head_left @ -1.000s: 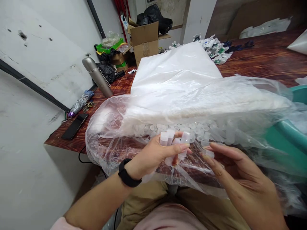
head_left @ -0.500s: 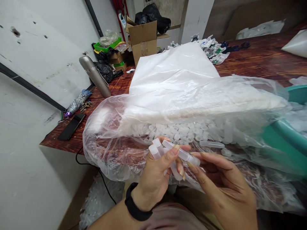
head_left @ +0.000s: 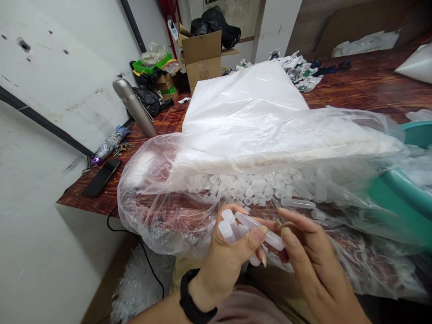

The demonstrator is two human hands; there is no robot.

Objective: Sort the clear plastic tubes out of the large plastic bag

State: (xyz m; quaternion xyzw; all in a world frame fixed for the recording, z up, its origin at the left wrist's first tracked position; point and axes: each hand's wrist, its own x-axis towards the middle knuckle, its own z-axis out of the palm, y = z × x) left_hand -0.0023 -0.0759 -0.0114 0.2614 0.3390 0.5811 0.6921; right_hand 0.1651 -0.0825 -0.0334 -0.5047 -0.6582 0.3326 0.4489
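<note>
My left hand [head_left: 229, 256] is closed around several frosted white plastic tubes. One capped tube [head_left: 259, 230] lies slanted under its thumb, its far end pointing toward my right hand. Two white tube ends [head_left: 227, 230] stick out on the left of the fist, and another tube's end shows below the fingers. My right hand [head_left: 310, 252] is just beside the slanted tube's right end, thumb and index finger apart, with nothing visible between them. Its other fingers are partly hidden. Beyond the hands, many small white caps [head_left: 249, 191] lie in a clear plastic bag [head_left: 145, 211].
A loose tube [head_left: 299, 203] lies right of the caps. At the right stands a teal basin [head_left: 401, 202]. A large white sack [head_left: 246, 99] lies behind the bag. On the left are a phone [head_left: 101, 177], a metal flask [head_left: 135, 108] and an umbrella [head_left: 110, 144]; a cardboard box [head_left: 202, 58] stands behind.
Both hands have come slightly lower, the left also to the right. My right fingers have let go of the slanted tube's end and spread apart.
</note>
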